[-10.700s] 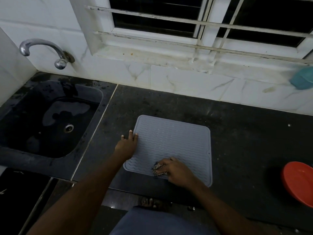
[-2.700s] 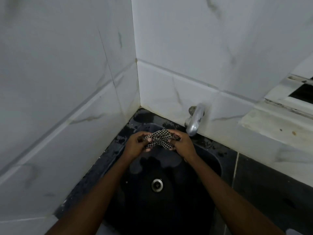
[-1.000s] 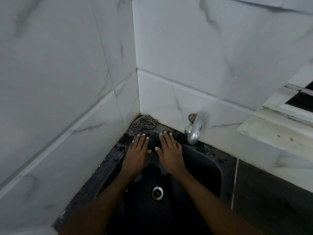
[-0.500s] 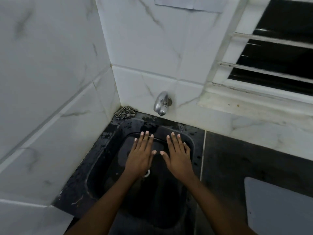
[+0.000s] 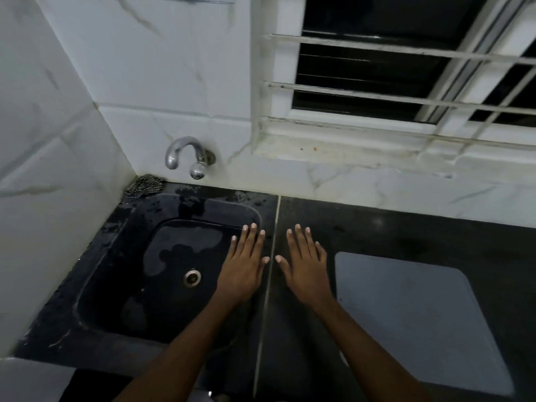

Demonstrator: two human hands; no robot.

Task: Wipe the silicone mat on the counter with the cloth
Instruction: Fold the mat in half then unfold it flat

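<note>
The grey silicone mat lies flat on the dark counter at the right. The checked black-and-white cloth sits bunched in the back left corner of the sink ledge, against the wall tiles. My left hand is spread flat, palm down, over the right edge of the sink, holding nothing. My right hand is spread the same way over the counter, just left of the mat and apart from it. Both hands are far from the cloth.
A black sink with a metal drain and wet patches fills the left. A chrome tap juts from the back wall. White marble tiles close the left and back. A barred window is above the counter.
The cloth, held in both hands at the tap earlier, now lies in the sink corner. My empty hands have shifted right from over the sink basin toward the counter, and more of the mat shows.
</note>
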